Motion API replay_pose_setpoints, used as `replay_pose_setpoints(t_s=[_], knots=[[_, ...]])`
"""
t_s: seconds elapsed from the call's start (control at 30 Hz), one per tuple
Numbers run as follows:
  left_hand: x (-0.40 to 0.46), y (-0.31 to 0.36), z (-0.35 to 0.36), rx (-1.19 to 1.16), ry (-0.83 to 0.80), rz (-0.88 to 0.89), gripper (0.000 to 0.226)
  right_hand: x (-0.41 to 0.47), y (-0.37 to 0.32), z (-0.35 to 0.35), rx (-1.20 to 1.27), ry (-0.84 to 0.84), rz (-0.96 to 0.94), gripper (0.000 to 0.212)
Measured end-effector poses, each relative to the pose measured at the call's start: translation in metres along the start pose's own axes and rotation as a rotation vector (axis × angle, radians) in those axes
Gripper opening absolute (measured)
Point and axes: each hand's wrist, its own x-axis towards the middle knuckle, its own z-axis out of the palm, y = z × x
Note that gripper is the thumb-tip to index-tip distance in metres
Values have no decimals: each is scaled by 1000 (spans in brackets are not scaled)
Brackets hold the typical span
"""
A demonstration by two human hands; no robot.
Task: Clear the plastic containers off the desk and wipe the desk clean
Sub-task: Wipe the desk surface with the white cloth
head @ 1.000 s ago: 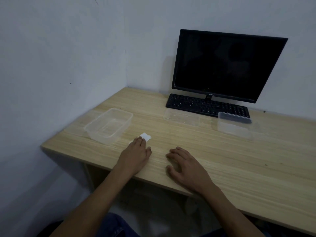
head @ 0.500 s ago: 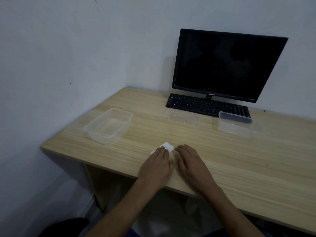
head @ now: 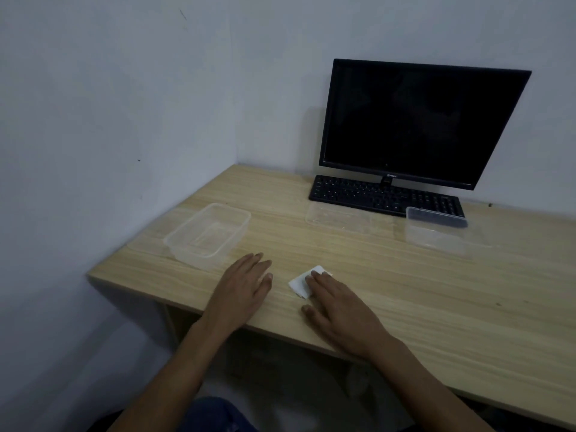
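Observation:
A small white folded tissue (head: 300,283) lies near the front of the wooden desk (head: 405,291). My right hand (head: 338,310) lies flat with its straight fingers pressing on the tissue. A little to its left, my left hand (head: 243,286) rests flat on the desk, touching nothing else. Three clear plastic pieces stand on the desk: an open container (head: 207,235) at the left just beyond my left hand, a flat lid or shallow tray (head: 339,218) in front of the keyboard, and a container (head: 434,230) at the right.
A black monitor (head: 417,120) and a black keyboard (head: 374,194) stand at the back against the wall. Walls close the desk's left and back sides. Bare desk surface stretches to the right of my right hand.
The tissue has passed from under my left hand to under my right hand. My left hand slid right with it, then drew back left; my right hand now covers the tissue.

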Motion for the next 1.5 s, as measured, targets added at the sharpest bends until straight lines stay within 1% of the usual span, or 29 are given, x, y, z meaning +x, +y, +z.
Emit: replay_pose_setpoints(t_s=[0.07, 0.1, 0.2, 0.27, 0.4, 0.43, 0.47, 0.53, 0.57, 0.63, 0.7, 0.77, 0.9, 1.03, 1.13, 1.27, 1.33, 1.37, 1.43, 1.5], knots=[[-3, -3, 1, 21, -40, -28, 48, 5, -9, 2, -34, -87, 15, 90], [-4, -3, 3, 39, -53, -22, 49, 7, -11, 3, -43, -110, 27, 95], [-3, -2, 5, 74, -78, 22, 51, 3, -10, 3, -49, -149, 54, 97], [-3, -4, 7, 79, -80, 29, 57, -6, -6, 0, -42, -174, 84, 98], [-5, -7, 10, 70, -55, 67, 67, -19, 10, -11, -54, -228, 185, 110], [-5, -8, 10, 56, -48, 76, 73, -17, 15, -13, -56, -242, 213, 107], [-5, -8, 10, 45, -42, 77, 78, -14, 19, -15, -59, -253, 233, 98], [-5, -10, 11, 36, -42, 69, 82, -3, 23, -14, -70, -250, 257, 83], [-4, -9, 11, 32, -42, 63, 82, 3, 23, -13, -79, -241, 258, 80], [-3, -8, 10, 31, -44, 43, 73, 18, 21, -10, -89, -231, 249, 81], [-2, -8, 10, 41, -50, 25, 57, 33, 14, -5, -77, -222, 222, 81], [-1, -7, 9, 54, -54, 16, 50, 43, 5, -3, -69, -221, 184, 81], [0, -5, 9, 75, -70, 9, 49, 49, -18, 6, -55, -230, 86, 82], [-1, -4, 8, 101, -82, 24, 50, 33, -28, 12, -61, -223, 17, 81], [-2, -5, 8, 86, -71, 16, 50, 18, -21, 9, -79, -234, 1, 78], [-2, -6, 10, 69, -40, 15, 50, 3, -4, -1, -120, -252, 19, 80], [-3, -7, 11, 69, -32, 21, 52, -3, 3, -4, -141, -257, 29, 80], [-3, -7, 11, 65, -32, 22, 57, -4, 6, -5, -146, -262, 35, 80], [-3, -7, 11, 56, -21, 25, 74, 0, 10, -7, -140, -272, 47, 81], [-3, -8, 11, 51, -19, 22, 82, 11, 11, -7, -120, -277, 52, 82]])
